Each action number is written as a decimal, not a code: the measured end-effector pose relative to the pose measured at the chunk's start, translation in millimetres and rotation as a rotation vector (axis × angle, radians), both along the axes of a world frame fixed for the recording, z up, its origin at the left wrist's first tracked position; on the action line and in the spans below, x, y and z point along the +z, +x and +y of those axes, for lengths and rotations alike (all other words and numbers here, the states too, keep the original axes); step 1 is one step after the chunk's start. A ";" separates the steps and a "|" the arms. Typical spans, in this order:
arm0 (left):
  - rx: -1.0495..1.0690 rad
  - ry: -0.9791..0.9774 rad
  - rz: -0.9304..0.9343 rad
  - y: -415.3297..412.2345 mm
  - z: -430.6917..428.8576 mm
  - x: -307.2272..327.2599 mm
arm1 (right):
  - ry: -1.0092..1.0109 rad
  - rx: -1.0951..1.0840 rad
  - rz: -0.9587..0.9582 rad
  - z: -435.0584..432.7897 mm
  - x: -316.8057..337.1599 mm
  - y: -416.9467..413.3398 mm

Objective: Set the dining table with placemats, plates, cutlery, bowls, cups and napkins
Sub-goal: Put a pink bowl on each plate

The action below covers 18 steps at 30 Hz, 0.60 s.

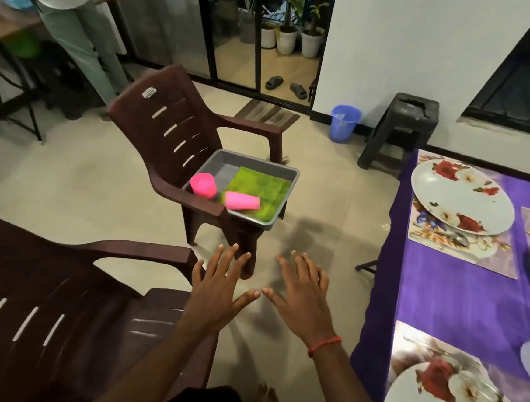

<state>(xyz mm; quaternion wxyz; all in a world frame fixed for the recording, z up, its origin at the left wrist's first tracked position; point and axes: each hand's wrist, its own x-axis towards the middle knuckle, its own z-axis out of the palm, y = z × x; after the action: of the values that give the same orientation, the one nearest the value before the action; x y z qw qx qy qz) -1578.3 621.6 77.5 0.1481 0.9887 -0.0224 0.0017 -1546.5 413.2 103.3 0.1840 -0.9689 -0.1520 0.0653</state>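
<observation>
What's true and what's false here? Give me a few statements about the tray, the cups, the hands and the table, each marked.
1. The grey tray sits on a brown chair. True.
2. Both pink cups stand upright. False: one pink cup lies on its side on the green cloth.
3. A hand holds a cup. False: the left hand and the right hand are empty, fingers spread.
4. A floral plate lies on a placemat on the table. True.
</observation>
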 end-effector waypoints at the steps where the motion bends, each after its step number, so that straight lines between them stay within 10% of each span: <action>1: 0.011 -0.009 -0.005 7.8 1.1 0.3 | 0.004 0.005 0.005 1.9 0.3 9.2; 18: 0.189 -0.069 -0.009 192.2 64.6 -12.3 | -0.082 0.156 -0.006 68.3 -3.0 214.3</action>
<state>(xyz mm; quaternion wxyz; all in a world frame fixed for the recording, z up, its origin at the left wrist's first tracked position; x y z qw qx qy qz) -1386.1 686.2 65.2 0.1813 0.9807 0.0701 0.0210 -1332.2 481.5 100.3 0.1381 -0.9610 -0.2249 0.0826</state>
